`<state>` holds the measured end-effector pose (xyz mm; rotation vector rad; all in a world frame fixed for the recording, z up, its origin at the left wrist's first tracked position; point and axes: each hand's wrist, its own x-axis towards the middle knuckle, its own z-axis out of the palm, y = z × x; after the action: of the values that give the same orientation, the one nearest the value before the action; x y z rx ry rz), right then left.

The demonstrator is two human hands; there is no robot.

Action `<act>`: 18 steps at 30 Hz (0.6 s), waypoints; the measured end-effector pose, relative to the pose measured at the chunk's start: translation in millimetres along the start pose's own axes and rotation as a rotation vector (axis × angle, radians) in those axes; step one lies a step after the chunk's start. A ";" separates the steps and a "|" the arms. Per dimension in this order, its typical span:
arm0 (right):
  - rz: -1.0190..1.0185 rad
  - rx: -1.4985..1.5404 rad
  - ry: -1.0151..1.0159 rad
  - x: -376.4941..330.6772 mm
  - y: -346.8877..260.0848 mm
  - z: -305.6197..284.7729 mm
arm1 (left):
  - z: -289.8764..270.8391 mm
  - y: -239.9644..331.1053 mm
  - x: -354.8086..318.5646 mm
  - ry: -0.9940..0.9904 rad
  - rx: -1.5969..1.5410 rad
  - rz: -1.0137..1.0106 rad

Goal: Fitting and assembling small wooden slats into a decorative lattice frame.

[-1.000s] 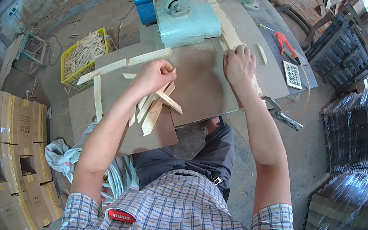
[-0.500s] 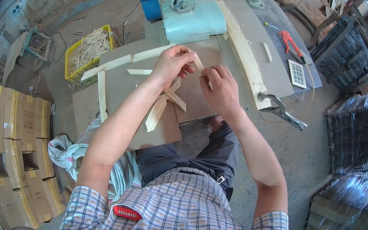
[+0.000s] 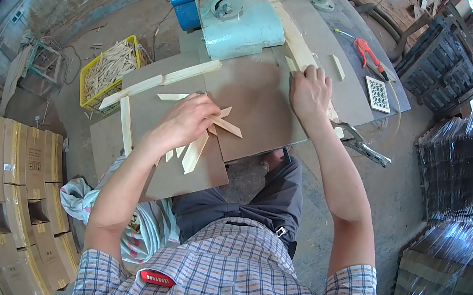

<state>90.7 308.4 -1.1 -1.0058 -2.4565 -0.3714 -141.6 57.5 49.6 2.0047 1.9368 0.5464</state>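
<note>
My left hand [image 3: 191, 119] is low over a small pile of pale wood strips, its fingers curled on one wood strip [image 3: 227, 126] with an angled end. Other cut strips, such as a wider piece [image 3: 193, 155], stick out from beneath that hand. My right hand [image 3: 310, 94] is closed on a short wood strip [image 3: 290, 64], whose end shows past the fingertips. It rests beside the long wooden fence [image 3: 295, 39] on the brown board table [image 3: 255, 99]. Part of the pile is hidden under my left palm.
A blue-green machine [image 3: 243, 32] stands at the far side of the table. Locking pliers [image 3: 361, 145] clamp the fence's near end. A red air gun [image 3: 367, 52] lies at the right. Left of the table are a yellow crate [image 3: 133, 44] of strips and stacked cartons [image 3: 27, 150].
My hands have parted. The left came down and nearer onto the strip pile; the right moved right to the fence with a short strip. The view shifted slightly.
</note>
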 end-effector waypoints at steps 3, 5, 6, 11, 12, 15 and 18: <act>0.043 0.009 -0.013 35.1 -3.7 17.1 | -0.5 -0.2 7.0 -0.015 0.028 -0.018; 0.086 0.068 -0.070 49.7 -4.0 19.2 | -2.5 -1.0 9.7 0.041 0.001 -0.015; 0.065 0.136 -0.001 50.1 -4.3 16.4 | -2.4 -1.4 11.4 0.043 0.001 -0.030; -0.055 0.587 0.015 13.0 -20.2 -23.5 | 2.5 -4.3 31.3 0.175 -0.066 0.030; -0.063 0.596 0.015 -1.6 -25.2 -33.3 | 4.0 -4.0 36.9 0.186 -0.053 0.094; -0.309 0.763 -0.018 -30.4 -37.4 -52.7 | 11.8 3.0 51.1 0.176 -0.087 0.152; -0.329 0.646 -0.078 -44.2 -38.4 -61.3 | 18.0 10.1 56.7 0.147 -0.132 0.145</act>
<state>110.0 230.6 26.3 -0.3518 -2.5392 0.3581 -123.2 114.5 41.9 2.0830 1.7910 0.8575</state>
